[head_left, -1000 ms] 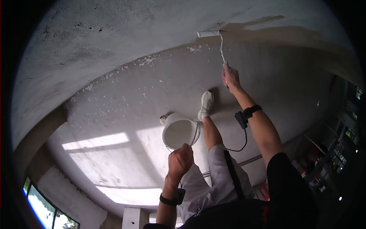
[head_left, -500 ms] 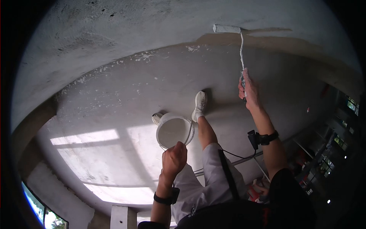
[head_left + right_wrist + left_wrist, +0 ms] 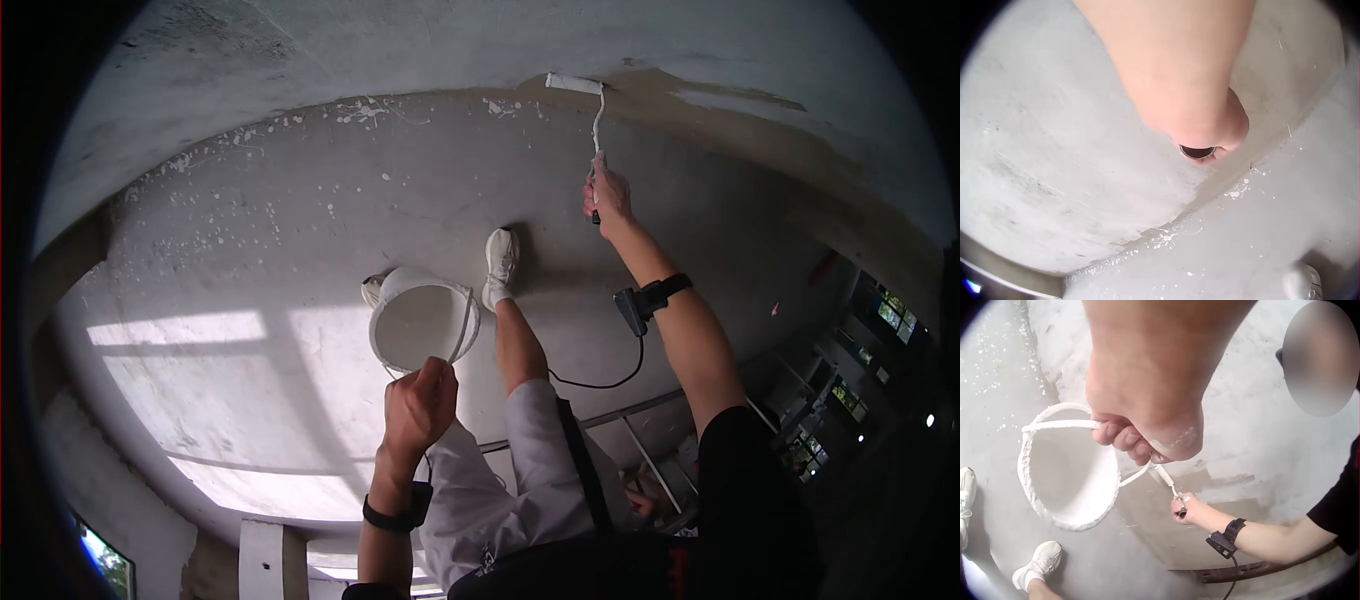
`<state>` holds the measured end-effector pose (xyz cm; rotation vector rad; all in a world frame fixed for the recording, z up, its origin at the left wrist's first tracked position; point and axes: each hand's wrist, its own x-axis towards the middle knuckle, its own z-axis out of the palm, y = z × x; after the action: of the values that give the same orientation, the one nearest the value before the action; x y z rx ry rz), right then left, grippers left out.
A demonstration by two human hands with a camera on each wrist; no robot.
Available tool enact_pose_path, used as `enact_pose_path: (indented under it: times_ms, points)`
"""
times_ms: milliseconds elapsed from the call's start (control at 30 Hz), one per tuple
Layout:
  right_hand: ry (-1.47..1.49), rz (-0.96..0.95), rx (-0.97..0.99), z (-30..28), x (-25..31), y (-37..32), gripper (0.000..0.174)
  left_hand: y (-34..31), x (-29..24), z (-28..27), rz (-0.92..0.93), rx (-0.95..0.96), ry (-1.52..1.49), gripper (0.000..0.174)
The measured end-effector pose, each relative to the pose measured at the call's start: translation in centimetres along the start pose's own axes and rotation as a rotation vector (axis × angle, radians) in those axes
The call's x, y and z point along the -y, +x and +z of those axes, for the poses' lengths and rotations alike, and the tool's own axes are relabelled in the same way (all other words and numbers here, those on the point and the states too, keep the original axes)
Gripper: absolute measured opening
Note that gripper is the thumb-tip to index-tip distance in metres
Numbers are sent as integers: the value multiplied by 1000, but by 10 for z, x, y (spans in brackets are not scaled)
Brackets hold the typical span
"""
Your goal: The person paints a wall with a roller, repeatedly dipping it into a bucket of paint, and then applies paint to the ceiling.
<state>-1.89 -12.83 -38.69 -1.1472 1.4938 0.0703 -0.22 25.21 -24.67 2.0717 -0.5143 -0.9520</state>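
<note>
The right arm reaches far out, almost straight. Its right hand is wrapped firmly round the grip of a paint roller, whose white sleeve lies against the foot of the wall where it meets the floor, at the far right. The left arm is bent, close to the body. The left hand is fisted round the thin handle of a white bucket. The bucket hangs under the fist, just left of a white shoe and well apart from the roller.
</note>
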Motion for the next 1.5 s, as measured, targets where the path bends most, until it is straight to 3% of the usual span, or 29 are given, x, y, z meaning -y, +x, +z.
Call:
enact_pose_path:
  times_ms: [200,333,400,733,933,1233,1400,1500]
  points:
    - [2,-93,98,-60,32,-99,49,1,-3,4,10,-6,24,11]
    - [34,-63,206,-75,48,-116,49,1,2,10,-1,-14,32,12]
    - [46,-32,233,-63,37,-94,49,5,2,13,-184,29,-50,9]
    - [3,46,64,40,-41,58,49,20,12,30,-231,-97,-194,16]
    - [29,-6,124,13,-41,41,50,23,16,40,-145,-194,-237,12]
    - [43,-126,192,-82,46,-109,49,22,11,44,-156,-228,-273,10]
    - [-39,-44,136,-74,48,-90,50,20,17,44,-186,-108,-243,7]
    - [-102,-54,170,-46,20,-40,47,20,25,48,-45,-113,-139,7]
